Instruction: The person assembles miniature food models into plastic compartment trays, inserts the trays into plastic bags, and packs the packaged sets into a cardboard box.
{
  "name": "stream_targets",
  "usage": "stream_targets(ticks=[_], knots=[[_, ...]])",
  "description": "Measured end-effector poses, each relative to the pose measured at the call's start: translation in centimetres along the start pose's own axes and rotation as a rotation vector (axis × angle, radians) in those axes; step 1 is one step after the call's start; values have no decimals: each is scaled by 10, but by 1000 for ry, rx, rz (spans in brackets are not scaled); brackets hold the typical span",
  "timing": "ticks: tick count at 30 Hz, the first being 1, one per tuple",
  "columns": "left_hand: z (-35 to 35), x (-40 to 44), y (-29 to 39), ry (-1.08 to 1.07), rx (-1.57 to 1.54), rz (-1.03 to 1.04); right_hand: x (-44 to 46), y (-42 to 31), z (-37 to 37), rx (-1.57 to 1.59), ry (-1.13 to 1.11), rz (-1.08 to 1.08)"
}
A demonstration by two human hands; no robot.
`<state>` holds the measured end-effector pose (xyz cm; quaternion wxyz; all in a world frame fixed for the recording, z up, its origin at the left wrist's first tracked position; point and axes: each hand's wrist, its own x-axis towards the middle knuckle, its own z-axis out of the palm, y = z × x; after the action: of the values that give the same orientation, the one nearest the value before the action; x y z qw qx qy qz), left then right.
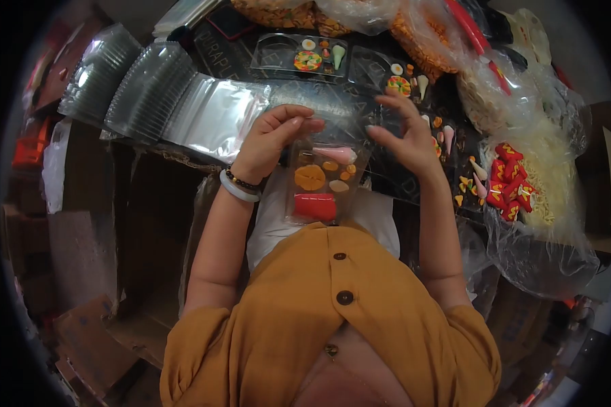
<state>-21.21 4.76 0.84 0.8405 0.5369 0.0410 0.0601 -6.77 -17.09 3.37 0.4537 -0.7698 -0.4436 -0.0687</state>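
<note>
Over your lap [380, 220], the clear packet [324, 182] looks light, slippery; pinch its edges. Your right hand [409, 139] is spread; your left hand [270, 139] curls, grip unclear.

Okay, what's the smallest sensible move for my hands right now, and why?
I'd probably lower your right hand to steady the clear pack right in front of you: coloured pieces show in it, and that hand looks open, empty and clear of the pack.
</note>
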Motion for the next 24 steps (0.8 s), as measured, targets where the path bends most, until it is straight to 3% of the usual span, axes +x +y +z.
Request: stream_targets(ticks=[1,3,7,8,10,11,13,14,16,17,21,23,24], knots=[[-2,-1,0,-32,-25,11,-6,-1,-2,-6,3,8],[-3,-13,3,-58,121,44,-20,-7,-3,413,-227,235],[-7,-40,-2,-155,407,184,-56,-15,-1,413,-380,374],[-5,-44,-4,-158,406,181,-64,-13,5,474,-322,428],[1,-52,-6,18,-110,68,-74,-5,15,489,-254,391],[5,-54,-7,20,-108,67,-77,-2,19,505,-184,350],[21,-55,-6,285,-358,-142,-80,-5,22,516,-175,338],[24,-56,-12,278,-356,-142,-81,-6,23,522,-164,328],[35,-56,-27,273,236,-47,-84,-8,27,517,-153,317],[41,-59,-27,306,266,-24,-87,-7,27,517,-150,306],[79,-76,15,267,885,523,-96,-19,-1,473,-207,390],[100,-81,36,100,1163,934,-106,-21,-23,400,-161,493],[104,-86,33,14,1257,994,-111,-18,-31,460,-34,458]])
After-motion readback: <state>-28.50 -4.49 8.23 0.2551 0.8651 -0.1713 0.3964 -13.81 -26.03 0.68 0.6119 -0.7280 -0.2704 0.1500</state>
